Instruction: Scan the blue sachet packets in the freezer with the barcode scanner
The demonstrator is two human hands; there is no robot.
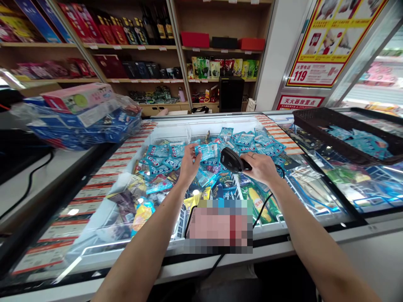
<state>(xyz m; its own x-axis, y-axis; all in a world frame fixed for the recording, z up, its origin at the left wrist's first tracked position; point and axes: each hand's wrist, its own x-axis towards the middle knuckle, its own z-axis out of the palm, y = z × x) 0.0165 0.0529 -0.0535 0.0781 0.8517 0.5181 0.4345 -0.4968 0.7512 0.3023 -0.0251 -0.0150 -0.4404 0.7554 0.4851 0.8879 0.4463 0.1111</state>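
In our left hand [189, 164] we pinched a blue packet [208, 150] by its left edge, thumb and fingers closed narrowly on it. Our right hand [262, 167] was wrapped around a black scanner [231, 160], its head turned toward the packet and just beside it. We saw a dark cable [262, 207] running from near the right hand toward the front edge.

Both hands were above the middle of a glass-topped freezer [270, 253]. Around and beyond them we had many more blue packets [244, 138], spread in a loose, overlapping heap — whether they lay on the glass or under it, we could not tell. Bags of other colours showed below, nearer to us, and a pixelated object [217, 230] sat at the front edge.

To the right we had a dark brown tray [310, 126] with some blue packets in it. To the left stood plastic-wrapped blue boxes [110, 126], a pink box [78, 97] lying on top. Strips of price labels [91, 195] ran along the glass, and behind it all we faced shelves [110, 46] of bottles, bags and boxes.
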